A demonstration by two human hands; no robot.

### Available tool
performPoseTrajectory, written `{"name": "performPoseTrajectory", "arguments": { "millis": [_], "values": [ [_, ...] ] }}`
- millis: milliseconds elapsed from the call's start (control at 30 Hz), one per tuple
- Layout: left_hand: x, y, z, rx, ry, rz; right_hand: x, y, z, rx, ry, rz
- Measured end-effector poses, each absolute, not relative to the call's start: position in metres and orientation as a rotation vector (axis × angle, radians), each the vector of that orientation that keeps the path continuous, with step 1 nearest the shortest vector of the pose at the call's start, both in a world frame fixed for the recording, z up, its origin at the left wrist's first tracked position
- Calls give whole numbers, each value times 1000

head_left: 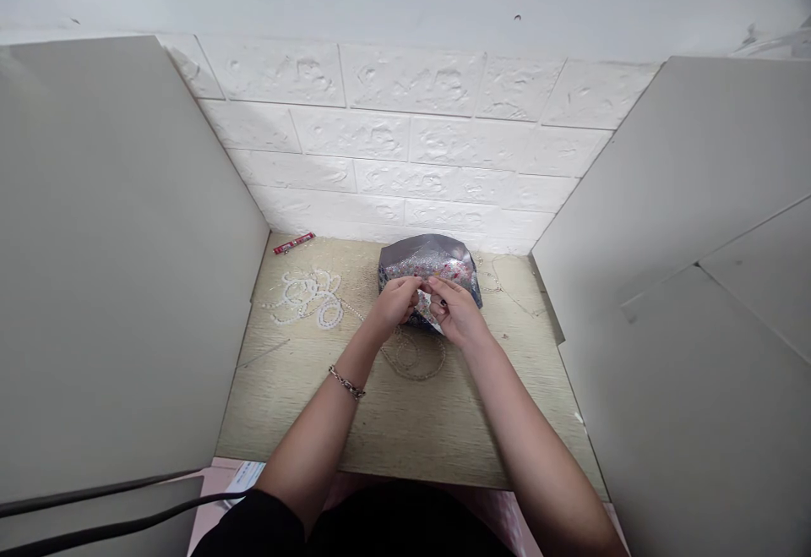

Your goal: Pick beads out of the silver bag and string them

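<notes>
My left hand [399, 302] and my right hand [457, 312] meet in front of a shiny silver bag [426, 248]. The thumbs and fingertips of both are pinched close together, almost touching. Whatever is between them is too small to make out. Many small coloured bits show on or in the bag, behind my fingers. Below my hands, a thin strand of pale beads [415, 375] lies in loops on the table. To the left lies a tangled heap of white bead strands [310, 297].
A small red packet [294, 243] lies at the back left of the wooden table [424, 439]. Thin thread or wire [516, 293] lies right of the bag. Grey panels [127, 244] flank both sides; a white brick-pattern wall [380, 134] stands behind. Black cables [127, 526] cross at lower left.
</notes>
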State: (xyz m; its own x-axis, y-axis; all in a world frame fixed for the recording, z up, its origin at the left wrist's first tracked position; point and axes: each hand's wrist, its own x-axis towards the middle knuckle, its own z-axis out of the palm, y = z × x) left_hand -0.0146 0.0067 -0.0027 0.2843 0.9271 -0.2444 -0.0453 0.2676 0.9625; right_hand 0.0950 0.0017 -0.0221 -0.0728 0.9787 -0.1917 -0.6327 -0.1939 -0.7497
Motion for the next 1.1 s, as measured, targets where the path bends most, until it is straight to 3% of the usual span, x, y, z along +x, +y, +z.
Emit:
{"name": "performPoseTrajectory", "arguments": {
  "millis": [1100],
  "values": [
    [-14, 8, -8, 1260, 1075, 934, 93, 0, -23, -851, -624, 1563]
  ]
}}
